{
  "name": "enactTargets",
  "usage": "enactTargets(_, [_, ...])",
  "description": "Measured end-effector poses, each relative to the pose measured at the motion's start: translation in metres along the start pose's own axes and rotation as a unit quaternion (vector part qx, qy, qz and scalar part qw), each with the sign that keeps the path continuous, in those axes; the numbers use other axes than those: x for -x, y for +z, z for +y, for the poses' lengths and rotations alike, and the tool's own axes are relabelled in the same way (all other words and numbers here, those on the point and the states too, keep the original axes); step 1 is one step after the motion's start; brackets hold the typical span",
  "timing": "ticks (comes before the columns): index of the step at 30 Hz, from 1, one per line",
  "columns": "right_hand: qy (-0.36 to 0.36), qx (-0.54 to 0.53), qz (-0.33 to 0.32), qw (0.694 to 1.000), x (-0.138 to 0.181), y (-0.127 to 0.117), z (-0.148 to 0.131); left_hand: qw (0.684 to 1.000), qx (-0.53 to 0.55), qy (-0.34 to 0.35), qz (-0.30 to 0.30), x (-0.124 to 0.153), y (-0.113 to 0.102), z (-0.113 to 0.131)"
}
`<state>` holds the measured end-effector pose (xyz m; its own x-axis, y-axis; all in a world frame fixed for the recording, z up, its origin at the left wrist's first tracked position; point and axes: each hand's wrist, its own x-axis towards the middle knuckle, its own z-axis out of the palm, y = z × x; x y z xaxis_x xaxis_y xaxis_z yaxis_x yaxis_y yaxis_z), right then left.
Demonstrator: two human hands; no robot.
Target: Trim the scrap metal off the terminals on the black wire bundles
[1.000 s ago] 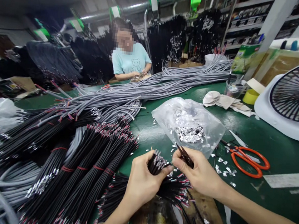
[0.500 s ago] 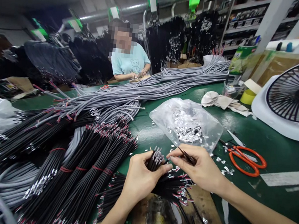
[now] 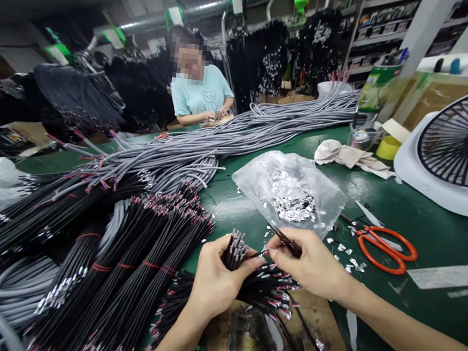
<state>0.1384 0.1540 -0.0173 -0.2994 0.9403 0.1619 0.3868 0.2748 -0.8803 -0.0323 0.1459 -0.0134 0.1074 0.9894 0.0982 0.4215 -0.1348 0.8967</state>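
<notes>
My left hand (image 3: 217,280) is wrapped around a bundle of black cables (image 3: 236,249), whose silvery ends point upward. To its right, my right hand (image 3: 312,263) keeps a dark, slender tool that looks like tweezers (image 3: 284,240) against its fingers. Its thumb and forefinger pinch close to a thin cable end beside the left thumb; the exact contact is too small to make out. Below both hands, more black cables with red and white wire ends (image 3: 273,293) lie over a worn wooden board (image 3: 326,332).
Beyond my hands lies a clear plastic bag (image 3: 255,172) of small silvery pieces. Orange-handled scissors (image 3: 386,249) and a white fan (image 3: 447,188) are at right. Tied black cable bundles (image 3: 138,277) fill the left; grey cables (image 3: 264,128) cross the table before a seated person (image 3: 201,95).
My left hand and its bundle have shifted slightly left. My right hand has also moved a little left, and its fingertips are at a thin cable end beside the left thumb.
</notes>
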Motion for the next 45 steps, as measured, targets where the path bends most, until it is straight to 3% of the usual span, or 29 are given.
enactTargets(2, [-0.025, 0.092, 0.087, 0.992, -0.003, -0.007, 0.003, 1.000, 0.005, -0.009, 0.010, 0.000, -0.002, 0.001])
enactTargets(4, [-0.056, 0.191, 0.184, 0.962, -0.006, -0.014, 0.009, 1.000, 0.019, -0.020, 0.001, 0.000, -0.005, 0.003])
enactTargets(6, [-0.064, 0.233, 0.218, 0.945, -0.008, -0.019, 0.015, 0.999, 0.023, -0.025, -0.024, 0.000, -0.006, 0.005])
enactTargets(8, [-0.067, 0.194, 0.173, 0.963, -0.010, -0.018, 0.019, 0.998, 0.007, -0.021, -0.053, 0.000, -0.004, 0.006])
enactTargets(10, [-0.079, 0.108, 0.089, 0.987, -0.009, -0.011, 0.017, 0.996, -0.017, -0.014, -0.081, 0.000, -0.001, 0.005])
enactTargets(12, [-0.093, 0.036, 0.016, 0.995, -0.007, -0.003, 0.011, 0.994, -0.036, -0.003, -0.103, 0.000, 0.001, 0.003])
enactTargets(14, [-0.102, 0.011, -0.007, 0.995, -0.005, 0.004, 0.005, 0.992, -0.051, 0.009, -0.114, 0.000, 0.001, 0.002])
enactTargets(18, [-0.096, 0.026, 0.038, 0.994, -0.001, 0.008, 0.003, 0.992, -0.048, 0.024, -0.114, 0.000, -0.004, 0.000])
enactTargets(21, [-0.041, -0.003, 0.067, 0.997, -0.001, 0.006, 0.006, 0.996, -0.026, 0.022, -0.083, 0.001, -0.006, 0.001])
enactTargets(24, [-0.009, -0.074, 0.016, 0.997, -0.001, 0.005, 0.006, 0.999, 0.006, 0.015, -0.029, 0.004, -0.006, 0.004])
enactTargets(26, [-0.029, -0.095, -0.009, 0.995, -0.001, 0.005, 0.003, 1.000, 0.017, 0.016, 0.006, 0.006, -0.006, 0.008])
enactTargets(30, [-0.100, -0.045, 0.044, 0.993, 0.002, 0.005, -0.002, 0.999, 0.013, 0.010, 0.049, 0.010, -0.008, 0.013])
enactTargets(36, [-0.145, -0.018, 0.024, 0.989, 0.006, 0.004, -0.001, 0.999, 0.025, 0.017, 0.039, 0.012, -0.008, 0.010])
enactTargets(45, [-0.153, -0.029, 0.017, 0.988, 0.007, 0.007, -0.001, 0.999, 0.017, 0.023, 0.034, 0.012, -0.007, 0.007])
